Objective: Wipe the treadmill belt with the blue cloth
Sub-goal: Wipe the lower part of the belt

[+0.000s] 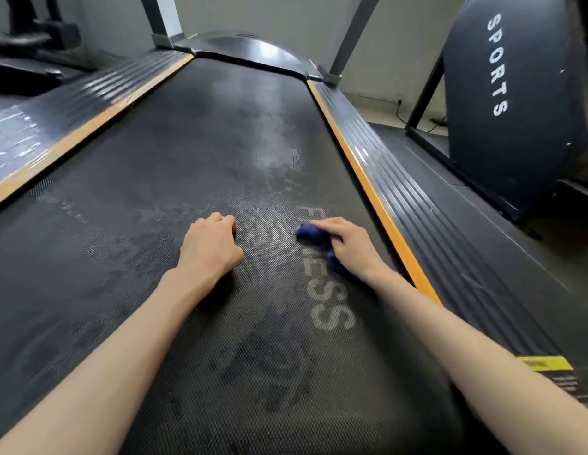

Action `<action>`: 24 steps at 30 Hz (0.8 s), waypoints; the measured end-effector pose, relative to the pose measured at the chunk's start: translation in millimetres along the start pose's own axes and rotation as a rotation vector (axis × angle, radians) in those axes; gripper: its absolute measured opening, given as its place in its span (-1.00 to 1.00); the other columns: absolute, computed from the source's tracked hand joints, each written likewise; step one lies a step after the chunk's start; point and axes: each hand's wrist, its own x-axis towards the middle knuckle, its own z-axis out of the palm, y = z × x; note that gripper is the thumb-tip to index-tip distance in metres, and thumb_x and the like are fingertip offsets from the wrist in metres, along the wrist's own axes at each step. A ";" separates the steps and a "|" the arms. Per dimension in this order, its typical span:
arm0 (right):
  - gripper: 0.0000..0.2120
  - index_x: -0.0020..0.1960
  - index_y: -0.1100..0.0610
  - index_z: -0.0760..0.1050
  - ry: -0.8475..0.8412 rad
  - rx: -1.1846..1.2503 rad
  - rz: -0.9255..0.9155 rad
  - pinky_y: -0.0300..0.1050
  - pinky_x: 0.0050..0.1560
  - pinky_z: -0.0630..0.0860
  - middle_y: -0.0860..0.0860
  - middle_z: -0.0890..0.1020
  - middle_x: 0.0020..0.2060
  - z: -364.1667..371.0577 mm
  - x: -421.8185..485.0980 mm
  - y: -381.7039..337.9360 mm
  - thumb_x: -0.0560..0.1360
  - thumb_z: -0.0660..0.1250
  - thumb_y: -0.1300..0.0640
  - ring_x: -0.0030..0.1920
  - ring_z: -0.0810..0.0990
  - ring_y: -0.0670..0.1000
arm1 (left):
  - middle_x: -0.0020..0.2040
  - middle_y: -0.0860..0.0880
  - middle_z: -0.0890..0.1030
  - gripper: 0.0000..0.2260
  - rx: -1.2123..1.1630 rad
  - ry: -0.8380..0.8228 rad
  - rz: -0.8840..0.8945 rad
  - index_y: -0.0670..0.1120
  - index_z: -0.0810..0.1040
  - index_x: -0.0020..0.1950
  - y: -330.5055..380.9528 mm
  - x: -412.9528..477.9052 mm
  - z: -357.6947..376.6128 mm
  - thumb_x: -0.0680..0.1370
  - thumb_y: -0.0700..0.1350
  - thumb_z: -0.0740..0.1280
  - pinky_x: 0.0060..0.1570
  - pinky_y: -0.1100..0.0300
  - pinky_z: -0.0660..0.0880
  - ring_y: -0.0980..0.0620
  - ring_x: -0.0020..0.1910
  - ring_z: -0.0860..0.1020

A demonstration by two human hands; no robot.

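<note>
The blue cloth lies bunched on the treadmill belt, and my right hand sits on top of it. My fingers are curled over the cloth and grip it, so only a dark blue lump shows past my fingertips and another bit shows under the heel of my hand. The cloth covers the middle of the pale lettering printed on the belt, and the letters run from the cloth back toward me. To the left of the cloth, apart from it, my left hand rests on the belt as a loose fist with the fingers tucked under, and I can see nothing in it. Beyond the cloth the black textured belt has greyish, smeared patches. To the right of the cloth, close by, an orange strip edges the belt, with a ribbed black side rail just outside it. A yellow label sits on that rail near my right forearm. Far ahead of the cloth is the glossy black front cover. Well off to the cloth's right stands a dark rounded machine marked SPORTS.
</note>
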 end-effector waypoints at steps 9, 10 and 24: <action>-0.48 0.31 0.06 0.48 -0.047 -0.107 -0.022 -0.22 0.32 0.24 -0.03 0.47 0.32 14.7 9.0 -15.0 0.44 0.10 0.38 0.34 0.39 0.03 | 0.21 -0.11 0.46 -0.67 -0.008 -0.012 0.025 -0.11 0.45 0.24 -0.6 -2.1 0.2 0.48 -0.23 0.20 0.13 0.05 0.35 -0.16 0.17 0.44; -0.48 0.31 0.06 0.48 -0.115 -0.084 -0.097 -0.26 0.33 0.22 -0.04 0.47 0.31 11.5 -17.1 -23.9 0.43 0.09 0.37 0.33 0.39 -0.01 | 0.20 -0.11 0.46 -0.67 0.002 -0.013 0.026 -0.11 0.45 0.24 -1.5 -1.8 0.5 0.48 -0.22 0.20 0.13 0.05 0.36 -0.16 0.17 0.45; -0.48 0.41 0.10 0.36 0.126 -0.166 0.341 -0.10 0.35 0.23 0.09 0.39 0.36 -17.9 18.3 35.7 0.49 0.16 0.39 0.36 0.34 0.13 | 0.26 -0.14 0.37 -0.68 0.084 -0.030 0.046 -0.14 0.35 0.29 1.5 -9.3 4.7 0.55 -0.26 0.07 0.14 -0.02 0.34 -0.18 0.15 0.37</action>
